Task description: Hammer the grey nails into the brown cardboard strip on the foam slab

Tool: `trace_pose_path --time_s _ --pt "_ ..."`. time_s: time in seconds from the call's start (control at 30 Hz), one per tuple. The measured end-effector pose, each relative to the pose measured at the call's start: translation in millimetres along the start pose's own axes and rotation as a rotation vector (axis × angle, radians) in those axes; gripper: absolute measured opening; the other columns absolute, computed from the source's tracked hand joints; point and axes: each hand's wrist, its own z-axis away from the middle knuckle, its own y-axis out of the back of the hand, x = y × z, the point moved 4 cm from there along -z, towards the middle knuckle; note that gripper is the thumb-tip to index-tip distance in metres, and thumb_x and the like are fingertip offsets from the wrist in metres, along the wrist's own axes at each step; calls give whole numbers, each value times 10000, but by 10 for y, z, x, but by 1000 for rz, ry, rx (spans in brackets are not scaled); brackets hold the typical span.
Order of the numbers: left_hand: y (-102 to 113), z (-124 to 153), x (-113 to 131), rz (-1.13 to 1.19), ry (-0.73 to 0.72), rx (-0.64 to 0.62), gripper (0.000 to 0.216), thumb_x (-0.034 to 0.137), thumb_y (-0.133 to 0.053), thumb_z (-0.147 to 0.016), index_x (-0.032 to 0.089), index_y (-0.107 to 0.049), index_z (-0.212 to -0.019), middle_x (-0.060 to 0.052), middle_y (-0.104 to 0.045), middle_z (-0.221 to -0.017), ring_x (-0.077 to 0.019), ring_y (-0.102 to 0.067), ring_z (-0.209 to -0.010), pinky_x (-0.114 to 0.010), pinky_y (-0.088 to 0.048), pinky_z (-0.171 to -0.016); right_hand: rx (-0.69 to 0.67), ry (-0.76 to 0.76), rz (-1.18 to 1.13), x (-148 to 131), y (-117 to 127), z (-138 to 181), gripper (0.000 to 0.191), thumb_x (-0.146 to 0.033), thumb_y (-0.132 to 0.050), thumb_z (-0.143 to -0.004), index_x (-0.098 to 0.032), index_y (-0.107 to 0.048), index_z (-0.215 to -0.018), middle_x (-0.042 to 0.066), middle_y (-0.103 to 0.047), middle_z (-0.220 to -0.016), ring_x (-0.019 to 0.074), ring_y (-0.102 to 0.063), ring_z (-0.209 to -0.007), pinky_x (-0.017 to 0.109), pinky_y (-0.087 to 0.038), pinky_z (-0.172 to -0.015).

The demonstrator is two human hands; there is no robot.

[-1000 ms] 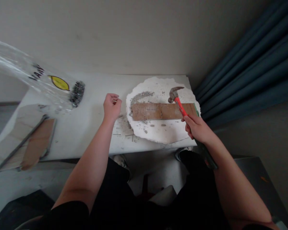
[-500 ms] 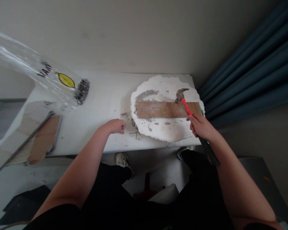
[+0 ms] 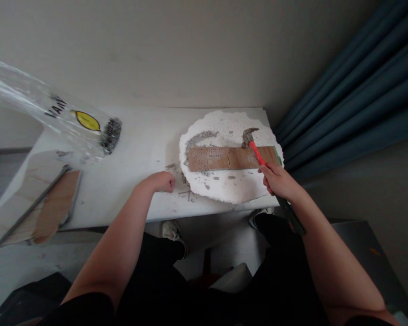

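My right hand (image 3: 278, 182) is wrapped round the handle of a claw hammer (image 3: 256, 151) with a red neck and dark grip. The hammer's head is over the upper edge of a brown wooden board (image 3: 238, 157); whether it touches cannot be told. Many small holes or nail marks cover the board's left part. Under it lies a white slab with a ragged edge (image 3: 238, 189), scattered with grey bits. Closed, my left hand (image 3: 163, 181) rests by the table's front, left of the slab, near loose nails (image 3: 187, 194). What its fingers hold, if anything, is hidden.
A clear plastic bag (image 3: 85, 122) with dark nail-like pieces at its bottom lies at the table's left. Near it are a wooden piece (image 3: 56, 203) and a long grey bar (image 3: 34, 206). Blue curtains (image 3: 353, 86) hang at the right. The white table (image 3: 139, 136) meets the wall.
The whole view has shifted slightly, so the table and its things appear a little further left and lower. Both hands keep about the same pose, the right still gripping the hammer.
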Motion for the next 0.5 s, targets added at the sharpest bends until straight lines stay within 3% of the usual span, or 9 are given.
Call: trace_pose_path --time_s 0.33,0.4,0.5 --pt "-2 -5 16 -119 47 29 91 229 -655 -601 221 -698 -681 -55 -751 -775 -230 -678 -751 -295 -417 -638 5 15 61 3 -6 -3 226 -388 -405 -1048 -218 -486 -923 -66 -456 -522 122 -448 -346 233 -327 -339" --pt "99 31 39 -32 5 126 83 264 -663 -638 221 -681 -707 -36 -737 -767 -211 -667 -738 -288 -424 -644 12 10 64 0 -12 -3 230 -396 -402 -1046 -220 -484 -923 -66 -451 -515 130 -446 -349 242 -323 -350" --pt "329 91 112 172 -50 369 90 302 -664 -697 224 -644 -739 3 -682 -696 -172 -623 -661 -282 -433 -638 26 34 106 -10 -16 -9 252 -412 -416 -1040 -215 -498 -908 -54 -473 -527 131 -457 -380 250 -333 -404"
